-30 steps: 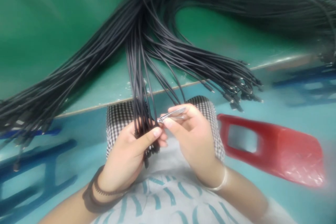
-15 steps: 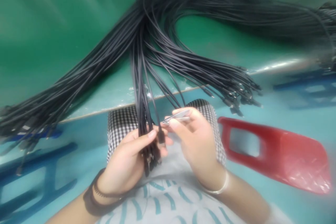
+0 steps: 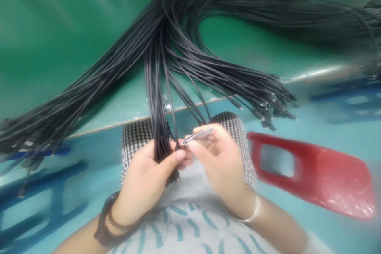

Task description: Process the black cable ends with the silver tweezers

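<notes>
My left hand (image 3: 147,180) is closed round a bunch of black USB-type cables (image 3: 157,127), their ends mostly hidden below the fingers. One cable (image 3: 174,123) stands apart, its connector end pinched under my left thumb. My right hand (image 3: 224,162) grips a silver nail clipper (image 3: 200,134), its jaws touching or very close to that cable just above the thumb. A few more cables (image 3: 190,105) run down to behind my right hand, where their ends are hidden.
A thick bundle of black cables (image 3: 238,2) lies across the green table (image 3: 44,39). Connector ends hang over the table's edge at left (image 3: 32,143) and right (image 3: 268,107). A red plastic stool (image 3: 333,182) stands at right, and blue stool frames (image 3: 56,190) at left.
My left thumb has shifted onto the separate cable's end, covering the connector that showed before. The nail clipper has moved slightly left and down to that cable.
</notes>
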`<state>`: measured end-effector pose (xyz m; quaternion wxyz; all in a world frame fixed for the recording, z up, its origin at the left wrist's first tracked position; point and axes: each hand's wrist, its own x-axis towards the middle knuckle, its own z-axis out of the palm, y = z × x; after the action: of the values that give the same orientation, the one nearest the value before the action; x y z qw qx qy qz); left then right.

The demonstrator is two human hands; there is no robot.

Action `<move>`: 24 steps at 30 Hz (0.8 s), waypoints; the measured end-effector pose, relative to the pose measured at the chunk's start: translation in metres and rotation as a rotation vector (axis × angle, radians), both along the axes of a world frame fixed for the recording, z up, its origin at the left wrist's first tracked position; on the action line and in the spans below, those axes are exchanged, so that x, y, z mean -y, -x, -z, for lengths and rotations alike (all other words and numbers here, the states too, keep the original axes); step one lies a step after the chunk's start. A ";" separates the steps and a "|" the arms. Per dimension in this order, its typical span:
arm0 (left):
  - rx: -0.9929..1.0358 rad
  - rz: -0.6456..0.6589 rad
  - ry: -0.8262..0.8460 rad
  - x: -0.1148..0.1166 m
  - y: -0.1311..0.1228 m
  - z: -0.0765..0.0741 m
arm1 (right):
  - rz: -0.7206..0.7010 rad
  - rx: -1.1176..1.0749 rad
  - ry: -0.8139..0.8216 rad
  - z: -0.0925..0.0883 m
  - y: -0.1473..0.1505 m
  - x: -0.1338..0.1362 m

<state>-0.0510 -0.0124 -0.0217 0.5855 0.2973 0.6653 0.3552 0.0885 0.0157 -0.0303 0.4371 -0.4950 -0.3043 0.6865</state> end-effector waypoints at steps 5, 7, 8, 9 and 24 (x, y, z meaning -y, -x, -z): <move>0.029 -0.064 0.056 -0.002 -0.001 -0.001 | -0.020 0.079 -0.055 -0.001 0.000 -0.001; 0.020 -0.057 0.051 -0.001 -0.001 0.000 | -0.026 0.082 -0.053 -0.001 -0.001 -0.002; 0.007 -0.044 0.042 -0.001 0.000 0.001 | -0.029 0.080 -0.047 -0.001 -0.001 -0.002; -0.011 -0.029 0.030 0.000 0.001 0.002 | -0.032 0.077 -0.042 -0.001 -0.001 -0.003; -0.019 0.039 0.054 -0.002 0.001 -0.001 | -0.051 0.149 -0.004 -0.003 -0.002 -0.007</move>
<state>-0.0524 -0.0102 -0.0209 0.5938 0.2980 0.6741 0.3228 0.0902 0.0232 -0.0269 0.3968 -0.5360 -0.3498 0.6580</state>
